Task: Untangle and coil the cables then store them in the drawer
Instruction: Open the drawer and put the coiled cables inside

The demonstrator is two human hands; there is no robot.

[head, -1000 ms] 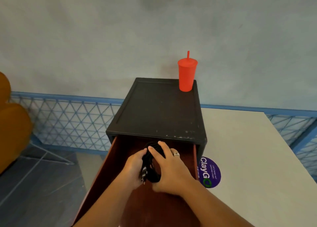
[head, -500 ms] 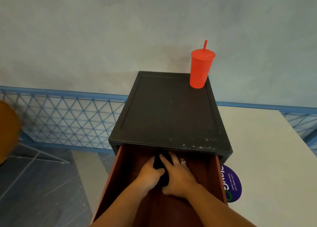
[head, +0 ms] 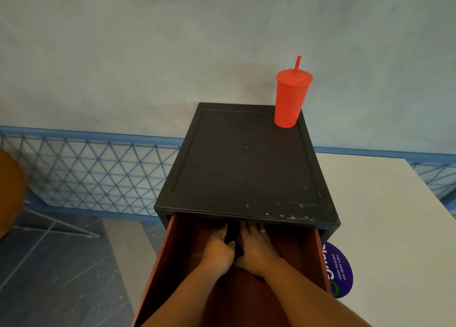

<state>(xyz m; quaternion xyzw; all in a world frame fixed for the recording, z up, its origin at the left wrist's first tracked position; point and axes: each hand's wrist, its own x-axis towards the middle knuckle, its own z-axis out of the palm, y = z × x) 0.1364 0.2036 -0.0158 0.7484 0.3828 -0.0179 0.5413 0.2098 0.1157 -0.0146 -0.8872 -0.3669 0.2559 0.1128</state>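
A reddish-brown drawer (head: 170, 252) is pulled out of a black cabinet (head: 244, 163). Both my hands are inside it, near the back under the cabinet's top. My left hand (head: 218, 249) and my right hand (head: 256, 246) press together around a coiled black cable (head: 234, 238), of which only a dark sliver shows between them. A ring sits on a finger of my right hand. The fingertips of both hands reach into the shadow under the cabinet top, so the rest of the coil is hidden.
A red tumbler with a straw (head: 291, 97) stands on the cabinet's far right corner. A white table (head: 385, 228) with a purple round sticker (head: 339, 270) lies to the right. A blue lattice fence (head: 93, 171) and an orange chair (head: 9, 191) are on the left.
Both hands have pushed the coiled cable deeper into the drawer, toward the back under the cabinet top. The view has shifted, so the cabinet appears further right.
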